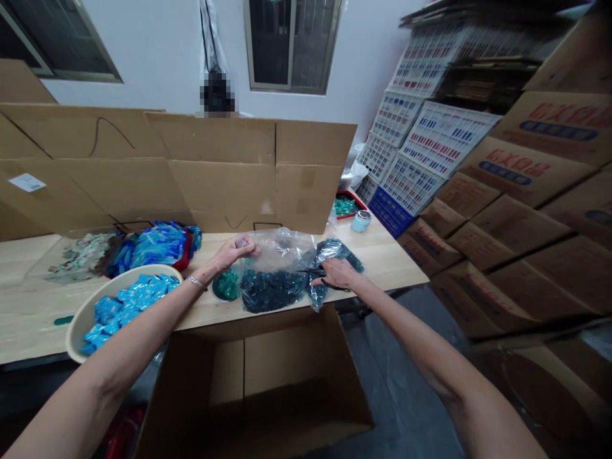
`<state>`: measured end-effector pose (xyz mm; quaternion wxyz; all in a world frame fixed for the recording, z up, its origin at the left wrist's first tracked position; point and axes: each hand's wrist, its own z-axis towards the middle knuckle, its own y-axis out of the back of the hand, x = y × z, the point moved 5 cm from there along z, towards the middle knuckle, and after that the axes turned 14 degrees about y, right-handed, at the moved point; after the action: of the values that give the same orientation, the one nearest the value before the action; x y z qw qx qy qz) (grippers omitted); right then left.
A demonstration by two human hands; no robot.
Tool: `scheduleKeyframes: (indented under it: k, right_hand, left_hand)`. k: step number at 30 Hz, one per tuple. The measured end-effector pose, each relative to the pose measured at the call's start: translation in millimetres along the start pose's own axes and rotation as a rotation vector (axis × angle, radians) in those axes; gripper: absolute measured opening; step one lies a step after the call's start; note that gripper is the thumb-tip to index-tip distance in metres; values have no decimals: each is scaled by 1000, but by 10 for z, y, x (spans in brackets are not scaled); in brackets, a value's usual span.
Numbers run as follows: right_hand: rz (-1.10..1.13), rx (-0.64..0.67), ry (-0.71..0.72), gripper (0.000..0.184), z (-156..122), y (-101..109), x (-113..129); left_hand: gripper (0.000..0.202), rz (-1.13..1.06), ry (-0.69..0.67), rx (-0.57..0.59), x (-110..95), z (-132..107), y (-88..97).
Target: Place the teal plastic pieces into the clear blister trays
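- My left hand (pixel 233 252) is curled narrow against the top of the clear bag (pixel 275 250); I can't tell if it grips.
- My right hand (pixel 338 273) is holding black scissors (pixel 313 272) over the small bag (pixel 335 254).
- Both bags hold dark teal pieces, the clear bag just right of my left hand.
- A bowl (pixel 143 275) of blue packets sits left of my left hand.
- An open carton (pixel 229 376) sits below both hands.

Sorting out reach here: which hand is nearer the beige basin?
Left. The left hand is just right of the basin, forearm beside its rim; the right hand is farther right, beyond the clear bag.
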<state>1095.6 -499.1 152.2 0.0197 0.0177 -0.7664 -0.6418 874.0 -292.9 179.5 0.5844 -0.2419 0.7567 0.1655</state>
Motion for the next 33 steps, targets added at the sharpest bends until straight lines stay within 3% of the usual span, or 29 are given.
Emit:
scheduleKeyframes:
  k: [5,12,19,25,33]
  right_hand:
    - [-93,59,23,66,-29,9,6]
    - [-101,-83,130,69,114,112,102]
    - [-33,-39,107,58,191,-7,173]
    - [-52,-93,173,65,207,61,220]
    - [-22,54,148,75,331,-79,384]
  left_hand:
    - [36,-19,-22,-33,37,-48,-14]
    - [36,-20,-30,-58,17,-135,-55]
    - [36,-3,-41,-54,47,-142,-67]
    - [33,32,-74,-64,31,-191,-99]
    - [30,93,-104,-58,11,-235,-174]
